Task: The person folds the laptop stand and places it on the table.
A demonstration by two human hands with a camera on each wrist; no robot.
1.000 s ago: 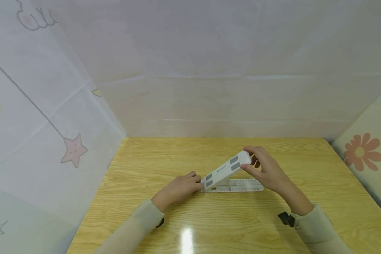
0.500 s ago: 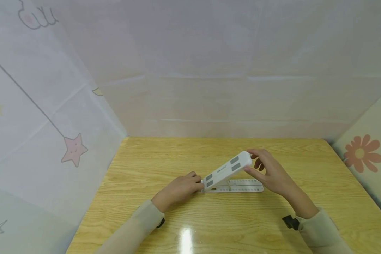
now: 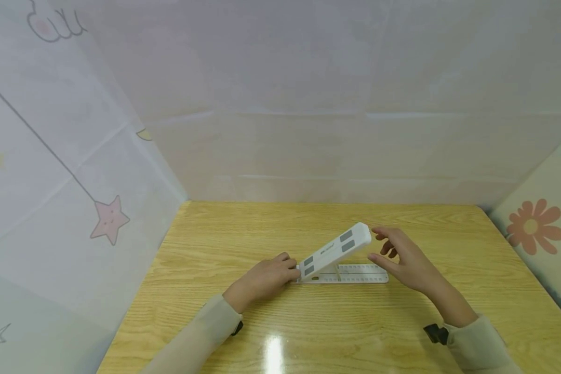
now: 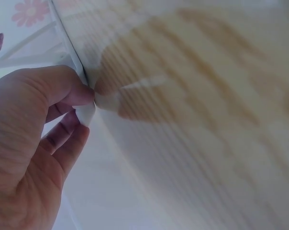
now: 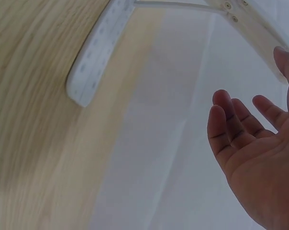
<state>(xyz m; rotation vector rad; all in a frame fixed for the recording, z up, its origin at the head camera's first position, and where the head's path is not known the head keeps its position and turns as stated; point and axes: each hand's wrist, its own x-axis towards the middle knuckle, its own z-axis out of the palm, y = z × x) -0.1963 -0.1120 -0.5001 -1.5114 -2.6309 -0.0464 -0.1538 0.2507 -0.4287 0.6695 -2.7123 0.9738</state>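
A white folding stand, which looks like a laptop stand (image 3: 329, 252), sits on the wooden table with its upper arm tilted up to the right. Grey pads mark the arm's top, and a thin strut props it over the slotted base (image 3: 362, 273). At the low left end my left hand (image 3: 267, 278) grips the base; the left wrist view shows thumb and fingers pinching its white end (image 4: 85, 112). My right hand (image 3: 409, 262) hovers just off the raised end, fingers loosely bent and holding nothing. In the right wrist view a gap shows between the fingers (image 5: 226, 129) and the arm (image 5: 264, 38).
The wooden table (image 3: 234, 228) ends at a pale cloth backdrop (image 3: 280, 156) behind it. More cloth hangs at both sides, printed with a pink star (image 3: 109, 220) and an orange flower (image 3: 535, 226).
My right hand has let go of the stand's raised end and moved away to the right and slightly down. The arm stays up at about the same tilt; my left hand keeps its grip.
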